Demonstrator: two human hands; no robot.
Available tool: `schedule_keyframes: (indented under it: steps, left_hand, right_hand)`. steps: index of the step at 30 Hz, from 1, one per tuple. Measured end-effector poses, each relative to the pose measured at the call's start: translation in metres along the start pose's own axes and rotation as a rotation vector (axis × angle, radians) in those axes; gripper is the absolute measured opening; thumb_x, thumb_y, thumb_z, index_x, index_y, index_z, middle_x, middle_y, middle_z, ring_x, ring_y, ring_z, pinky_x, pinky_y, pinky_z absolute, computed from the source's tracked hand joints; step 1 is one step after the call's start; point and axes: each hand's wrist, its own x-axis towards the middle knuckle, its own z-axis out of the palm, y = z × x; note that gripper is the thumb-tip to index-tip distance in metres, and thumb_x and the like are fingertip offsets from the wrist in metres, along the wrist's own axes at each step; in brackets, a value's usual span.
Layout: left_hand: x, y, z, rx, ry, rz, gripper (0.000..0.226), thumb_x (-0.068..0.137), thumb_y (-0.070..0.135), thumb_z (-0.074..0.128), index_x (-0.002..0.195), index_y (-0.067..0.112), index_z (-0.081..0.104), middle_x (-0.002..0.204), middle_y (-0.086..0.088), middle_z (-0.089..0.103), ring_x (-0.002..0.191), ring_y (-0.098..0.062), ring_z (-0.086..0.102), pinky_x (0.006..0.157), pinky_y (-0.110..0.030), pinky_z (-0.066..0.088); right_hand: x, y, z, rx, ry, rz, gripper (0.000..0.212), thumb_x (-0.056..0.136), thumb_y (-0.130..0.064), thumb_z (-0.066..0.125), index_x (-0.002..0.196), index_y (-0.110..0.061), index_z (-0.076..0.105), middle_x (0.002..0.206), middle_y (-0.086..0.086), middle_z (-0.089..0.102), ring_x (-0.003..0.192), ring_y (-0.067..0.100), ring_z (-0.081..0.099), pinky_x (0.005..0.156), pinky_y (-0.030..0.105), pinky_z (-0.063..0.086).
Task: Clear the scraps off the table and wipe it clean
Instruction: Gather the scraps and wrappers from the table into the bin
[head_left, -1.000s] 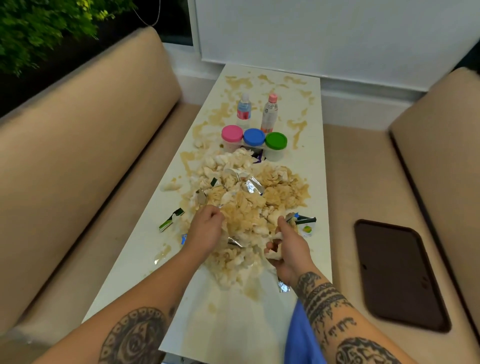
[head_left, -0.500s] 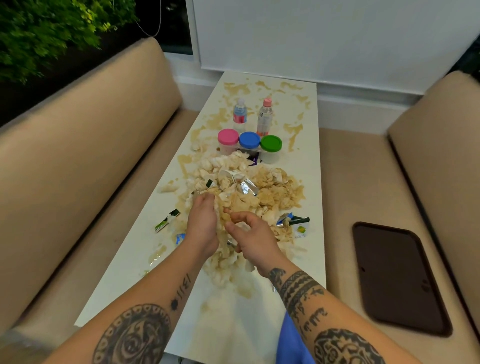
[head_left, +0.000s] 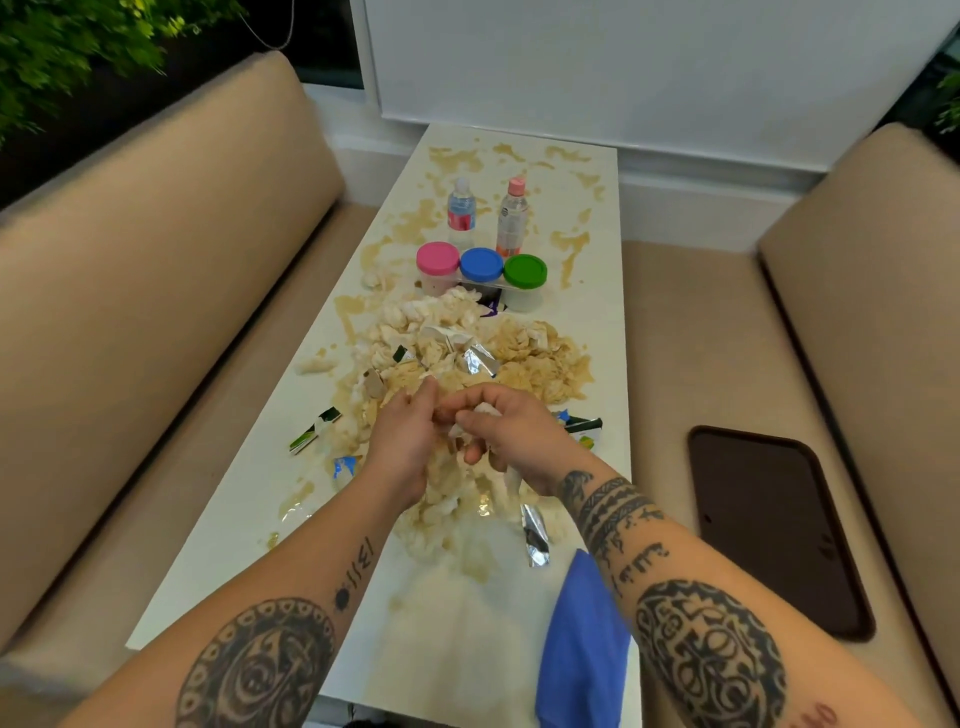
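A long white tabletop (head_left: 260, 519) is being flanked by two beige benches, with tan stains being shown along its far half. A heap of soggy tissue scraps (head_left: 519, 364) is being gathered at the middle of it, mixed with torn foil wrappers (head_left: 478, 358). The left hand (head_left: 402, 441) and the right hand (head_left: 511, 431) are being brought together over the near side of the heap; a white wad (head_left: 485, 413) is being pinched by the curled fingers of the right hand, while the left hand is being pressed against the scraps with its fingers hidden behind the pile (whether anything is being gripped there cannot be told). Three jars with pink, blue and green lids (head_left: 480, 265) and two small bottles (head_left: 485, 213) are being left standing just beyond the heap. A blue cloth (head_left: 582, 649) is being kept near the right forearm at the tabletop's near edge. Risk is being judged as follows: wet clumps could be torn and dropped onto the benches, stray wrappers at the sides could be missed, and the jars could be knocked if the heap is being swept away from the body.
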Motion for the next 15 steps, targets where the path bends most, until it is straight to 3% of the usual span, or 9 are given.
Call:
schedule_keyframes:
  steps: [2,4,7,9,11,12,13,15]
  left_hand:
    - [0.001,0.0,0.001,0.003,0.054,0.046,0.046,0.103,0.044,0.051,0.134,0.01,0.051,0.097,-0.006,0.066,0.068,-0.018,0.067,0.061,-0.035,0.056]
    - [0.004,-0.002,0.0,0.085,0.088,0.077,0.057,0.102,0.051,0.049,0.146,0.016,0.044,0.118,-0.009,0.065,0.069,-0.016,0.068,0.063,-0.034,0.056]
    - [0.004,-0.008,0.004,0.232,0.103,0.13,0.062,0.099,0.065,0.042,0.141,0.02,0.051,0.131,-0.019,0.06,0.09,-0.026,0.067,0.073,-0.036,0.054]
    - [-0.002,-0.012,0.01,0.21,0.085,0.13,0.06,0.1,0.065,0.038,0.137,0.021,0.056,0.135,-0.02,0.059,0.112,-0.034,0.063,0.087,-0.044,0.052]
    - [-0.007,-0.015,0.015,0.172,0.042,0.073,0.062,0.1,0.064,0.039,0.138,0.018,0.058,0.142,-0.018,0.054,0.132,-0.038,0.051,0.104,-0.052,0.045]
    - [-0.007,-0.017,0.017,0.166,0.032,0.049,0.059,0.1,0.063,0.043,0.133,0.017,0.061,0.137,-0.016,0.059,0.129,-0.037,0.054,0.103,-0.051,0.047]
    - [-0.008,-0.019,0.017,0.161,0.019,0.031,0.052,0.099,0.06,0.048,0.122,0.017,0.065,0.119,-0.012,0.068,0.113,-0.034,0.062,0.092,-0.045,0.052]
    - [-0.006,-0.025,0.014,0.154,-0.011,0.014,0.034,0.099,0.051,0.057,0.096,0.019,0.066,0.073,0.001,0.057,0.072,-0.021,0.051,0.063,-0.031,0.043]
  right_hand:
    - [-0.002,0.004,-0.019,0.043,0.062,0.023,0.011,0.099,-0.009,0.059,0.106,-0.013,0.066,0.104,0.001,0.077,0.052,0.012,0.057,0.043,0.022,0.039]
    - [-0.007,0.013,-0.036,0.042,0.198,0.038,0.01,0.096,-0.01,0.062,0.105,-0.013,0.066,0.106,0.002,0.076,0.05,0.011,0.051,0.043,0.022,0.04]
    - [-0.018,0.047,-0.056,-0.152,0.405,0.113,0.006,0.092,-0.021,0.07,0.094,-0.016,0.069,0.107,0.0,0.071,0.06,0.01,0.055,0.046,0.02,0.046]
    - [-0.023,0.078,-0.06,-0.318,0.424,0.177,0.012,0.087,-0.031,0.072,0.087,-0.02,0.069,0.103,-0.004,0.069,0.073,0.012,0.062,0.06,0.03,0.056]
    - [-0.029,0.106,-0.056,-0.491,0.37,0.261,0.019,0.084,-0.041,0.073,0.086,-0.022,0.067,0.097,-0.007,0.066,0.088,0.014,0.063,0.073,0.032,0.053]
    - [-0.032,0.118,-0.053,-0.577,0.344,0.3,0.024,0.085,-0.044,0.072,0.09,-0.021,0.067,0.095,-0.007,0.063,0.092,0.015,0.062,0.073,0.03,0.049]
    - [-0.034,0.128,-0.049,-0.65,0.329,0.332,0.03,0.087,-0.047,0.069,0.094,-0.018,0.067,0.094,-0.004,0.063,0.092,0.017,0.062,0.073,0.029,0.048]
    - [-0.035,0.145,-0.041,-0.771,0.331,0.355,0.039,0.09,-0.051,0.064,0.097,-0.013,0.066,0.096,0.003,0.066,0.09,0.022,0.064,0.075,0.033,0.052]
